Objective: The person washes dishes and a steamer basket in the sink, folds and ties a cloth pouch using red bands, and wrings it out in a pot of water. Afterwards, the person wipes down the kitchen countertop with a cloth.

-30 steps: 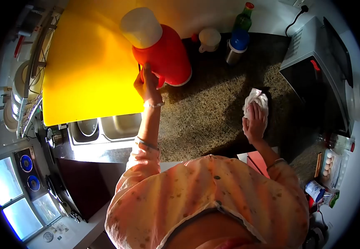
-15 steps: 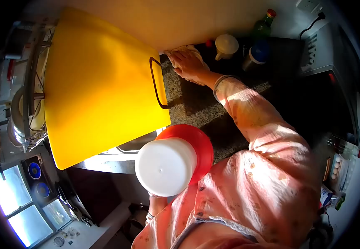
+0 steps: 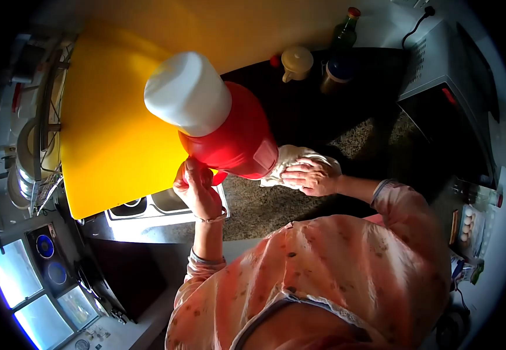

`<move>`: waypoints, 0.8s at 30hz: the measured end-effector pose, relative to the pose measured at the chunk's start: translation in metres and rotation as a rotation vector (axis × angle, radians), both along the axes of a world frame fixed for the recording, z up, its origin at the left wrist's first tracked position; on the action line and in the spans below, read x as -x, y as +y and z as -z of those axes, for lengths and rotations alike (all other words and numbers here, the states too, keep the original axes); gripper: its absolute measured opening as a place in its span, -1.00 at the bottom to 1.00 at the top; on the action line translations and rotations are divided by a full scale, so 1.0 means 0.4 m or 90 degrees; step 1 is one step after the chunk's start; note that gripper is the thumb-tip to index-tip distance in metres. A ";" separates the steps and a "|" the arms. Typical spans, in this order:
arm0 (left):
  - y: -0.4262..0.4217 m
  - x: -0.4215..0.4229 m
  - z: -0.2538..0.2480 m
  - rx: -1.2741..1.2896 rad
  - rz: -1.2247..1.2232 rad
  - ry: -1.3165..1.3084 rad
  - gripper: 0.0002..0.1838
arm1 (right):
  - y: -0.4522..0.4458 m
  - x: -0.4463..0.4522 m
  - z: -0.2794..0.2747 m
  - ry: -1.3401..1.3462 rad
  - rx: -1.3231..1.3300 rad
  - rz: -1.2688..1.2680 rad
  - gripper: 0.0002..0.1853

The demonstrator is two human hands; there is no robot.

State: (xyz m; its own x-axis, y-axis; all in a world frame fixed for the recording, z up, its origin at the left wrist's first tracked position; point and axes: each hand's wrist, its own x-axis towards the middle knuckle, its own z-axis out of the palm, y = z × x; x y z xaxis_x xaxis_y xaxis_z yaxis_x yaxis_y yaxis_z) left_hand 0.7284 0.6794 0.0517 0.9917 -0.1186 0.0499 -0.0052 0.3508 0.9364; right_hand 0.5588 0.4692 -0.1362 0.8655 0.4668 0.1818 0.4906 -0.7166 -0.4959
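Observation:
My left hand (image 3: 199,188) is closed round the handle of a red thermos jug (image 3: 235,137) with a large white lid (image 3: 189,93). The jug leans to the left above the dark speckled counter (image 3: 253,210). Beside its base, my right hand (image 3: 312,176) lies flat on a crumpled white cloth (image 3: 291,156) on the counter, fingers pointing left. The jug's base hides or touches the cloth's left part; which of the two I cannot tell.
A yellow board (image 3: 119,122) stands at the left over a sink (image 3: 168,201). Along the back are a cream cup (image 3: 297,63), a blue-topped container (image 3: 338,71) and a green bottle (image 3: 345,32). A microwave (image 3: 451,93) is at the right, with eggs (image 3: 466,224) below it.
The jug has gone from in front of my body back up over the counter, in my left hand. My right hand has wiped the cloth from the back wall to the counter's front part.

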 end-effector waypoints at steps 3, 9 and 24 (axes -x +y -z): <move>-0.073 -0.051 0.015 -0.041 -0.048 -0.022 -0.73 | -0.039 0.168 -0.043 0.059 0.029 0.073 -0.47; -0.201 -0.161 0.079 -0.071 -0.124 -0.037 -0.53 | -0.160 0.320 -0.066 0.048 0.109 0.323 -0.57; -0.321 -0.342 0.163 -0.007 -0.255 -0.106 -0.60 | -0.263 0.252 -0.074 -0.042 0.131 0.658 -0.40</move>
